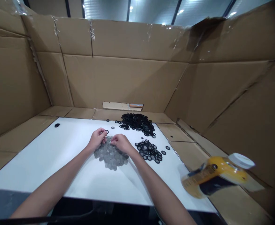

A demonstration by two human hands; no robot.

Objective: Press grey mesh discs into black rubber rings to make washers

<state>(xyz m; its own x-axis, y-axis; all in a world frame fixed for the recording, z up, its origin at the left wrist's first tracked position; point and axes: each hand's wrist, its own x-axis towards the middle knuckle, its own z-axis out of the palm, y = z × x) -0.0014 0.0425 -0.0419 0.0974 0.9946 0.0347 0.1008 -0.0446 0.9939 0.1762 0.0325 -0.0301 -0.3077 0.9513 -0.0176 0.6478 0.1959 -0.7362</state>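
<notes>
A pile of small grey discs [110, 156] lies in the middle of a white sheet [57, 156]. Both hands rest at its far edge. My left hand [97, 139] has its fingers curled in a pinch, with a small black ring at the fingertips. My right hand [121, 142] is also pinched, fingers pressed together over the grey pile; what they hold is too small to make out. A large heap of black rings [137, 122] lies beyond the hands. A smaller heap of black rings [149, 150] sits just right of my right hand.
Tall cardboard walls [128, 75] enclose the work surface on three sides. A bottle of orange drink [218, 176] with a white cap lies at the right on cardboard. One stray black ring [57, 125] sits at the sheet's far left. A few loose rings [167, 147] are scattered nearby.
</notes>
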